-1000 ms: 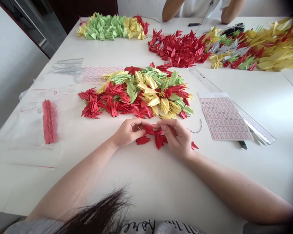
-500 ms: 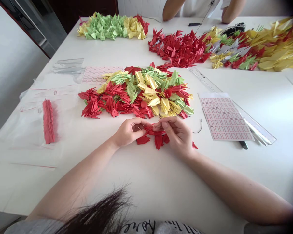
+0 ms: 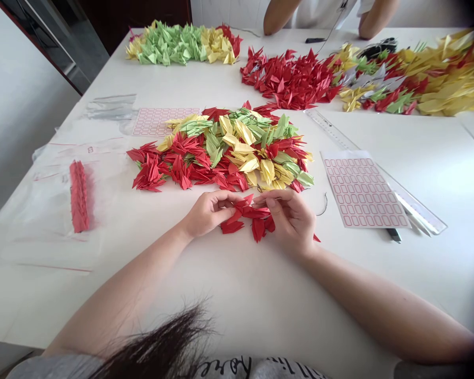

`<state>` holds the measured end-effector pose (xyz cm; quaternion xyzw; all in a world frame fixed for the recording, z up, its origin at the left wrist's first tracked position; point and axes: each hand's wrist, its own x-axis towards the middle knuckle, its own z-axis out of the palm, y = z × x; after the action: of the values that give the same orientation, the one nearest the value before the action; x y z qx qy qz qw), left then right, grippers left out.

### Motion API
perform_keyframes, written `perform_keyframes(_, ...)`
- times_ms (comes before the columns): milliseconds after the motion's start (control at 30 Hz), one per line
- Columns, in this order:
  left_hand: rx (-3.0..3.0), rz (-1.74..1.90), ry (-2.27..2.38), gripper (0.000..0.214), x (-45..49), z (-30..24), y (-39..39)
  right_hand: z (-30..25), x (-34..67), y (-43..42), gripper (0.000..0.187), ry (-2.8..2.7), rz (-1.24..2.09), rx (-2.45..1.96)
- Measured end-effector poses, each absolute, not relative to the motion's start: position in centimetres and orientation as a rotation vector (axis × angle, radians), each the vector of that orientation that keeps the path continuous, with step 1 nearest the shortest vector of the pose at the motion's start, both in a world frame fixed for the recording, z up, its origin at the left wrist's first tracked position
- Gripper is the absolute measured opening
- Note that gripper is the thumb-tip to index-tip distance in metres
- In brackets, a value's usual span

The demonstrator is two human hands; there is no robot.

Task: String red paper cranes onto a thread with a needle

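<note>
Between the thumb and fingers of my left hand [image 3: 207, 215] is a red folded paper crane [image 3: 243, 205]. My right hand [image 3: 292, 218] is closed in a pinch on a thin needle [image 3: 265, 199], only partly visible, its tip close to the crane. A dark thread [image 3: 325, 204] curls on the table to the right of that hand. Several more red paper cranes [image 3: 257, 229] lie under and between both hands. Just beyond my fingers spreads a pile of red, yellow and green folded cranes [image 3: 243, 150].
A label sheet [image 3: 365, 189] covers part of a clear ruler [image 3: 422, 210] at right. On the left, a plastic bag [image 3: 43, 210] holds a red bundle [image 3: 79, 197]. Further back are more paper piles [image 3: 292, 79] and another person's arms [image 3: 280, 16].
The red crane in my left hand now stands up more, with a point showing between the hands. My right fingers have shifted slightly right, away from the left ones.
</note>
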<state>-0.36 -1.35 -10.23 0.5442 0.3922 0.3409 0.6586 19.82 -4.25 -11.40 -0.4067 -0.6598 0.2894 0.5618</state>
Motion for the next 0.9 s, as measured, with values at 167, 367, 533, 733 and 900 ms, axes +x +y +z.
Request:
perform_keyframes(167, 1.256, 0.789, 0.878, 0.026, -0.3, -10.44, -1.22, -11.4, 19.86, -4.16, 0.014, -1.646, 0.61, -0.982)
perform_keyframes(367, 1.292, 0.797, 0.893, 0.025, -0.26, -10.59, -1.24, -11.13, 19.69, -4.33, 0.011, -1.552, 0.786, -0.991)
perform_keyframes(533, 1.303, 0.798, 0.901, 0.024, -0.27, -10.65, -1.3, -11.11, 19.67, -4.27, 0.012, -1.514, 0.862, -0.997)
perform_keyframes(733, 1.331, 0.789, 0.919, 0.024, -0.21, -10.63, -1.29, -10.94, 19.62, -4.09, 0.011, -1.473, 0.922, -0.952)
perform_keyframes(900, 1.337, 0.777, 0.936, 0.022, -0.22, -10.52, -1.32, -10.95, 19.59, -4.07, 0.011, -1.469, 0.932, -0.946)
